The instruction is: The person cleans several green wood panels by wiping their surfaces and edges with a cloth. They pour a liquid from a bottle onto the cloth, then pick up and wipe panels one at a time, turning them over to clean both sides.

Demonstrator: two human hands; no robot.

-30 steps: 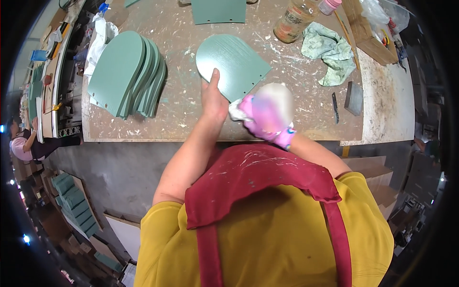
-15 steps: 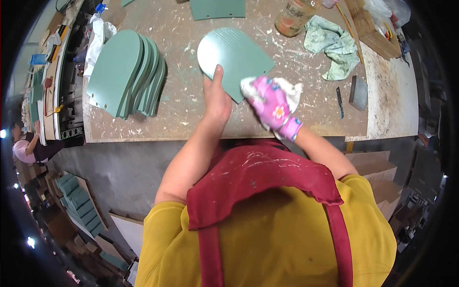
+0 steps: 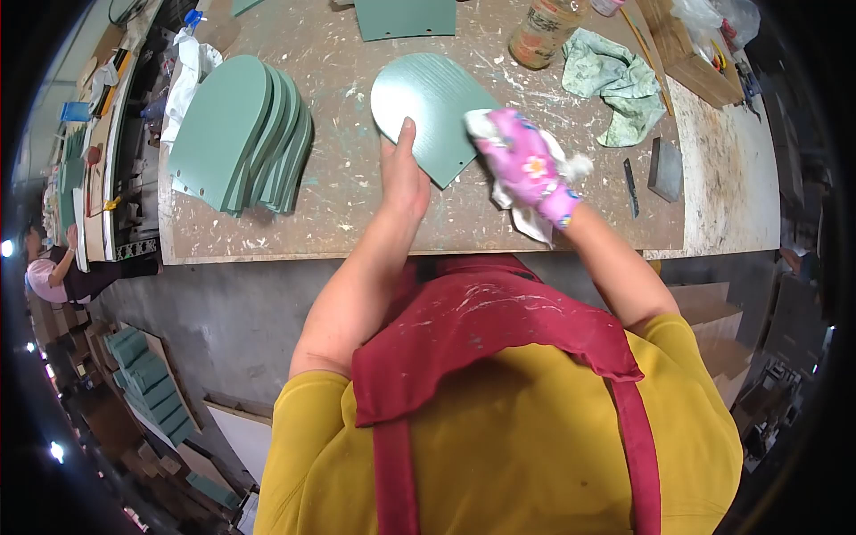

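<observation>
A brown, paint-flecked counter (image 3: 348, 209) stands on grey floor (image 3: 223, 308); left of the counter runs a bench (image 3: 98, 169); by the counter's near right corner, brown boards (image 3: 700, 299); well beyond the counter's near left corner, a bright light (image 3: 57, 452)

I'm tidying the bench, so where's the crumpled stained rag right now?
In the head view, the stained rag lies on the right side of the workbench, right of the clear bottle.

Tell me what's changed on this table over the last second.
The gloved right hand has moved, with its white cloth, from the green board's near corner up and rightward to its right corner. Nothing was visibly let go. The bare left hand still holds the board; the green stack stayed.
</observation>
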